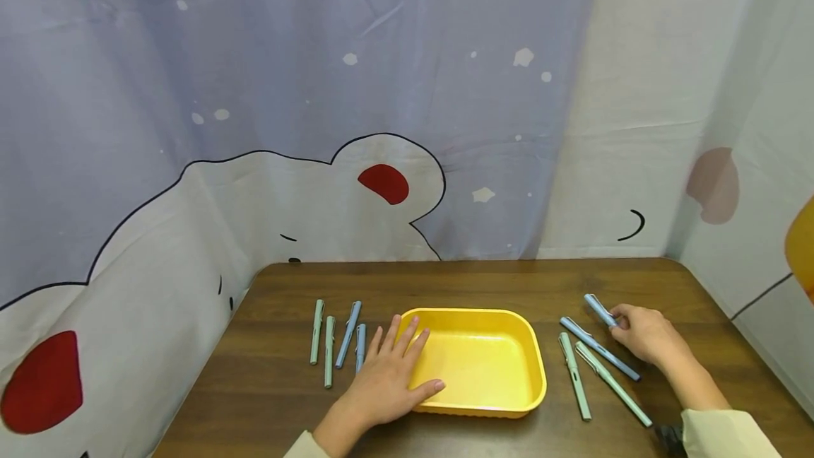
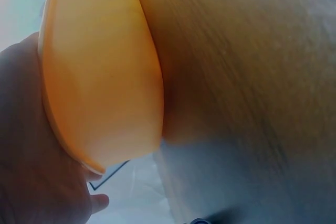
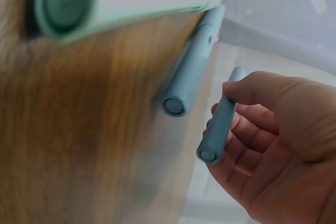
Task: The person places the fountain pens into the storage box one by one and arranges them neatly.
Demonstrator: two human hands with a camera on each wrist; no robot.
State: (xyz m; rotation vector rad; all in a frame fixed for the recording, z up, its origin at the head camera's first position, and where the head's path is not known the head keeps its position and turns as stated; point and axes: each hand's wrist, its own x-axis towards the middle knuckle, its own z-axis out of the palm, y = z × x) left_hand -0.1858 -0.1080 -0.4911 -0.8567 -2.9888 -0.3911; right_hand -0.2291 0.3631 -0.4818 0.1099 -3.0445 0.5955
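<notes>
Pens [image 1: 316, 331] in two colours lie at the left of the worktop [image 1: 254, 387]: a green pair, then a blue pair [image 1: 347, 335]. The right-hand one is just beside the left hand [image 1: 391, 377], so a sideways slip of those fingers could nudge it away. That hand is released and spread over the left rim of the yellow tray [image 1: 483, 362]; leaning too hard there could tip or skid the tray. Right of it lie two loose green pens [image 1: 575, 377] and, slanting just beyond them, a loose blue pen [image 1: 599, 348]. Farther right, the right hand [image 1: 649, 334] grasps another blue pen [image 1: 600, 308], pinched between thumb and fingers. I judge that pen could swivel or drop if the pinch loosens, and a low sweep leftward could knock the loose blue one into the green pens.
</notes>
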